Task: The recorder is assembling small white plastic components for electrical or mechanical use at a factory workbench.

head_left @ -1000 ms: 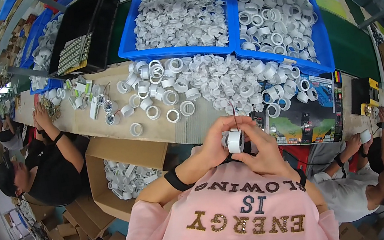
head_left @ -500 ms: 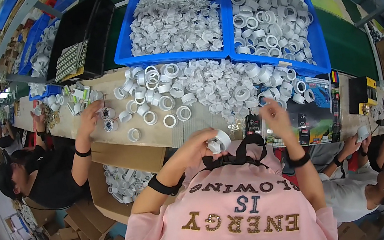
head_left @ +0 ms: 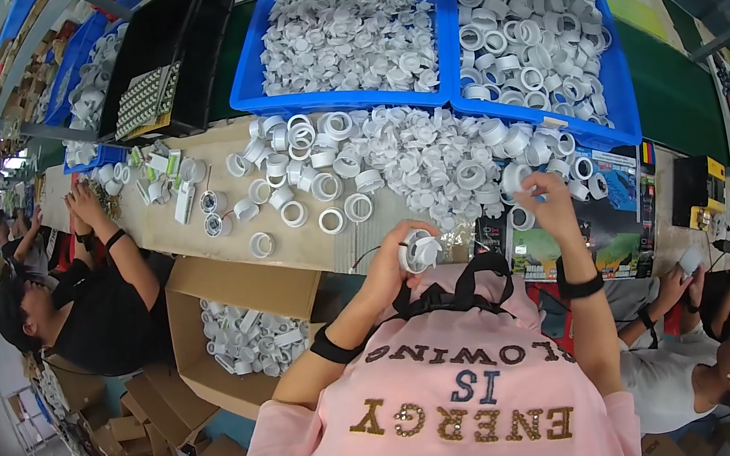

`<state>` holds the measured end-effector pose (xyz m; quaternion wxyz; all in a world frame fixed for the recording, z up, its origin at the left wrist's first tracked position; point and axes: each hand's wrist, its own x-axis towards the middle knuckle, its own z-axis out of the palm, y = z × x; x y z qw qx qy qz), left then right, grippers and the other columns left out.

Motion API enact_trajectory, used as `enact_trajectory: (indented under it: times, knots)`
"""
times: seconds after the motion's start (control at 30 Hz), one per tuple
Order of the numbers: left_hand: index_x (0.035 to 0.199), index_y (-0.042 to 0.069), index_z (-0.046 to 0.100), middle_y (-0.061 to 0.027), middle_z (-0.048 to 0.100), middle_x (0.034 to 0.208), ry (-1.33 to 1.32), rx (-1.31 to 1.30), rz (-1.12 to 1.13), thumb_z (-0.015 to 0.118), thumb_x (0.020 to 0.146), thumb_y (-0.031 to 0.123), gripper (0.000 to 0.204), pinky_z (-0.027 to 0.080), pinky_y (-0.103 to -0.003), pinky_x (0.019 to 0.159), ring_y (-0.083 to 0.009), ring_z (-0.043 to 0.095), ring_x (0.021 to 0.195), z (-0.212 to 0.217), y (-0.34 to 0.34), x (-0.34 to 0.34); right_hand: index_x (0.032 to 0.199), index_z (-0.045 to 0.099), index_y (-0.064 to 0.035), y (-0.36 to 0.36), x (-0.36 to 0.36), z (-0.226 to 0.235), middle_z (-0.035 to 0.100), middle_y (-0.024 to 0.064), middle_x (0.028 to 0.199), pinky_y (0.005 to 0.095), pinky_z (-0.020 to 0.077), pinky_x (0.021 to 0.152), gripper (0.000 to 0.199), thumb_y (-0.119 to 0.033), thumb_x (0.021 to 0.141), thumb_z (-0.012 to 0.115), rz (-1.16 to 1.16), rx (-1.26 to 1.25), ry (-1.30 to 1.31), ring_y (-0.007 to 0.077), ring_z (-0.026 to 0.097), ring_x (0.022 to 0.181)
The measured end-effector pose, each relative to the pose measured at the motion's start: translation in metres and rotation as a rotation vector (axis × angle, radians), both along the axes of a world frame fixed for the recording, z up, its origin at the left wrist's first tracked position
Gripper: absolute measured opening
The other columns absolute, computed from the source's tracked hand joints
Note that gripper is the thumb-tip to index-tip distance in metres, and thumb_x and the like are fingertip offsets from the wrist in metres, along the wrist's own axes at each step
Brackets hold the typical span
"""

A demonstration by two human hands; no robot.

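My left hand (head_left: 390, 267) is closed around a white round plastic housing (head_left: 418, 251), held just in front of my chest. A lighter white insert shows in its open face, and a thin dark wire sticks out on the left. My right hand (head_left: 554, 206) is at the right end of the heap, its fingers pinched at the edge of a white plastic ring (head_left: 516, 176). Another ring (head_left: 522, 218) lies just below those fingers. Small white plastic caps (head_left: 430, 156) are piled between my hands and the bins, with loose white rings (head_left: 331, 221) to their left.
Two blue bins (head_left: 451, 98) of white caps and rings stand behind the heap. A black crate (head_left: 197, 73) is at back left. An open carton (head_left: 297, 282) of white parts sits below the table edge. Co-workers sit on both sides; one wears a black shirt (head_left: 113, 325).
My left hand has turned the housing so its face shows more. My right hand has risen slightly rightward, with a ring now at its fingers. The left co-worker's arm has drawn away to the left.
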<state>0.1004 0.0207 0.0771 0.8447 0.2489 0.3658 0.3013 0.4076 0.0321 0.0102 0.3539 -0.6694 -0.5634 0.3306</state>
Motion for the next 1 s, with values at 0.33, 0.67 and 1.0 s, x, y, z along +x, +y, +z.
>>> enact_trajectory:
  times: [0.33, 0.67, 1.0]
  knots:
    - [0.093, 0.002, 0.053, -0.0066, 0.054, 0.065, 0.53, 0.403, 0.055, 0.043, 0.093, 0.029, 0.029, 0.04, -0.026, 0.051, -0.012, 0.051, 0.054, 0.03, -0.007, 0.018, 0.104, 0.048, 0.0009, -0.05, -0.127, 0.101, 0.059, 0.0084, 0.073, 0.0229, 0.0417, 0.051, 0.034, -0.016, 0.081, 0.066, 0.172, -0.174, 0.504, 0.0103, 0.056, 0.061]
    - [0.09, -0.001, 0.054, -0.012, 0.054, 0.064, 0.616, 0.75, 0.16, 0.043, 0.09, 0.022, 0.026, 0.04, -0.03, 0.051, -0.0176, 0.051, 0.054, 0.036, -0.008, 0.019, 0.106, 0.045, 0.0029, -0.053, -0.124, 0.113, 0.061, 0.0087, 0.079, 0.0231, 0.0434, 0.057, 0.032, -0.016, 0.086, 0.06, 0.252, -0.192, 0.594, 0.0089, 0.056, 0.066]
    - [0.097, 0.002, 0.055, -0.0151, 0.06, 0.079, 0.698, 0.789, 0.206, 0.041, 0.09, 0.024, 0.028, 0.046, -0.036, 0.066, -0.0293, 0.06, 0.071, 0.042, -0.025, 0.003, 0.116, 0.042, 0.001, -0.042, -0.136, 0.112, 0.051, 0.0043, 0.085, 0.0225, 0.043, 0.061, 0.031, -0.007, 0.087, 0.05, 0.509, -0.298, 0.585, 0.0095, 0.048, 0.069]
